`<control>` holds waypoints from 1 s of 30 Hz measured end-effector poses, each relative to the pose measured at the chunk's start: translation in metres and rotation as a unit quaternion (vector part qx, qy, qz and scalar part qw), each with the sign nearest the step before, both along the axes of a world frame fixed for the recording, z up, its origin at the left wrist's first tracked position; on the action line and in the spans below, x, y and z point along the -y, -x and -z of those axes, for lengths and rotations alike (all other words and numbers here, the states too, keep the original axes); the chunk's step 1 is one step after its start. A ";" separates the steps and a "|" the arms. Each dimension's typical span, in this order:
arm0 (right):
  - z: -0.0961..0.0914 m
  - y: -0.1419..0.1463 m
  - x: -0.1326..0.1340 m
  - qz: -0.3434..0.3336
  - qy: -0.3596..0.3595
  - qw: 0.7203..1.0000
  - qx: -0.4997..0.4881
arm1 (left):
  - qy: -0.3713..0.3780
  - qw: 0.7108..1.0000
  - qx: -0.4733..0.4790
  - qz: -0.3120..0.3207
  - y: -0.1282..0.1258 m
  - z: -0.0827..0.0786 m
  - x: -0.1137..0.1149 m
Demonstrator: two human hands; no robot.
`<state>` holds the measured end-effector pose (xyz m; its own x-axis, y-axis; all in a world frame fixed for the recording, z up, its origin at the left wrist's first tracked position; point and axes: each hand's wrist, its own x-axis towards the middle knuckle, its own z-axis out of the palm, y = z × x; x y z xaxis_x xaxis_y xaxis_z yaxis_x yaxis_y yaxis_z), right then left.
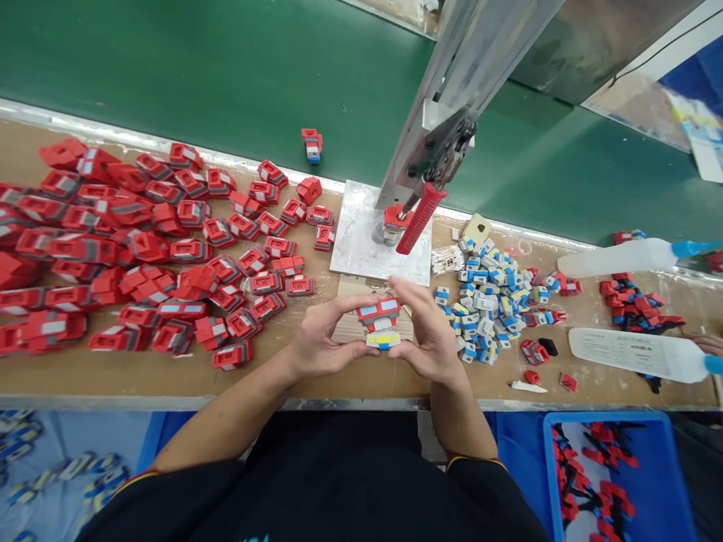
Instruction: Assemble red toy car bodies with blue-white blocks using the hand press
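Above the table's front edge, my left hand (pixel 324 335) and my right hand (pixel 426 331) face each other. Between their fingertips is a red and grey toy vehicle part (pixel 376 312) with light-blue windows. A small white, yellow and blue block (pixel 384 341) sits against its lower side, pinched between the two thumbs. Whether the two pieces are joined I cannot tell. Just beyond my hands, another red part (pixel 394 218) stands under a toggle clamp (pixel 446 150) with a red handle (pixel 422 218), on a metal plate (pixel 353 241).
Many red vehicle parts (pixel 141 278) cover the left side. To the right lie a heap of white, blue and yellow blocks (pixel 486 301), cotton swabs (pixel 448 260) and two squeeze bottles (pixel 621 257). One assembled piece (pixel 312 144) rests on the green belt (pixel 226 75). A blue bin (pixel 658 452) stands below right.
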<state>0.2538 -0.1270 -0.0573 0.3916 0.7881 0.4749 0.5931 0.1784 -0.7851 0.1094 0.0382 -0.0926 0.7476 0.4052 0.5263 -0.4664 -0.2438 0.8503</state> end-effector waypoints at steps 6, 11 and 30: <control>-0.003 0.003 -0.007 -0.027 -0.027 0.999 -0.024 | -0.047 0.999 0.010 -0.003 0.002 -0.006 0.002; -0.001 0.007 -0.007 -0.017 -0.034 0.999 -0.027 | -0.025 0.999 0.019 0.011 0.003 -0.011 0.004; -0.003 0.022 -0.007 -0.018 -0.013 0.997 -0.072 | 0.068 0.997 0.002 -0.031 0.001 -0.022 0.006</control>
